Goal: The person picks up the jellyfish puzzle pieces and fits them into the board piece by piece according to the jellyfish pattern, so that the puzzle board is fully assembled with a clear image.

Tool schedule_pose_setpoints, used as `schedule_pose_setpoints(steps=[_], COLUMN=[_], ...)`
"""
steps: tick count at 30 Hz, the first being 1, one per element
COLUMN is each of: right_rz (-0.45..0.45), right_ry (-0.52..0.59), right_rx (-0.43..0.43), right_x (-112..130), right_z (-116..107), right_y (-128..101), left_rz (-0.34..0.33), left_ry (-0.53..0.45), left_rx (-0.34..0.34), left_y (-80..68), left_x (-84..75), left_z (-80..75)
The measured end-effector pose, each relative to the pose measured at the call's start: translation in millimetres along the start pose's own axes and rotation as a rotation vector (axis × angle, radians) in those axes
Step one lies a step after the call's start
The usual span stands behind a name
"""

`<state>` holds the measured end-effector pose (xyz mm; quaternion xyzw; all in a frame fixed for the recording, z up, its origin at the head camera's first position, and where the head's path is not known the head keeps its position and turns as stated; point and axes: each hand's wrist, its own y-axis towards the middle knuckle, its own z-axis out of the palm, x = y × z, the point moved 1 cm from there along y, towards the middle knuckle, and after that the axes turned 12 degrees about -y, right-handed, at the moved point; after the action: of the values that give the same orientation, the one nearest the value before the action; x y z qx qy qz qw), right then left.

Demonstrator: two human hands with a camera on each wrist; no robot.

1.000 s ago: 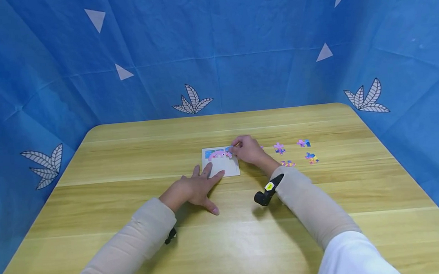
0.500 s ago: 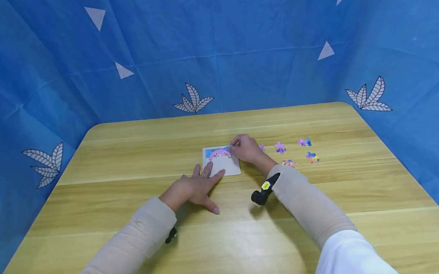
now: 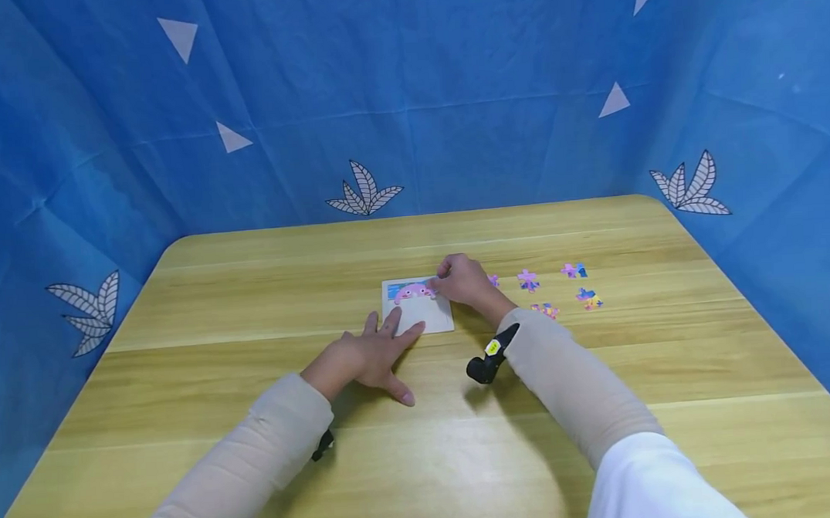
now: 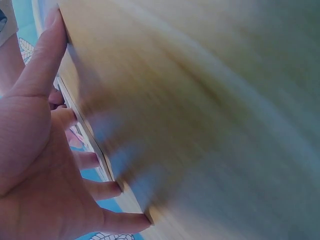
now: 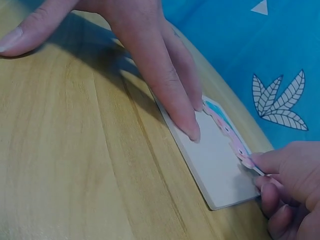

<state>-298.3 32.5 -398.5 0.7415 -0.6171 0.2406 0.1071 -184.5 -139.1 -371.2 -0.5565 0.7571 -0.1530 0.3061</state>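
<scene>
Nearest you, your left hand lies flat on the wooden table, fingers straight and spread. Its fingertips rest on the near left corner of the puzzle tray; it holds nothing.

The tray sits flat at mid-table. Only its far strip is filled: joined pieces showing a pink figure on blue. The near part is bare pale board.

At the tray's far right corner, your right hand is curled, fingertips pinching a small puzzle piece against the edge of the filled row.

Farther right, loose pieces lie scattered on the table, well apart from the tray. Blue patterned cloth stands behind.
</scene>
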Motion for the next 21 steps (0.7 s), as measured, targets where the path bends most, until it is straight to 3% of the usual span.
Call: schedule_pose_setpoints(steps=[21], right_rz=[0.102], right_ry=[0.056], right_rx=[0.037], right_x=[-4.2], right_z=[2.5], right_y=[2.6], left_rz=[0.014], left_ry=[-0.009], left_rx=[0.01], left_y=[-1.8], left_x=[3.8], left_z=[-2.2])
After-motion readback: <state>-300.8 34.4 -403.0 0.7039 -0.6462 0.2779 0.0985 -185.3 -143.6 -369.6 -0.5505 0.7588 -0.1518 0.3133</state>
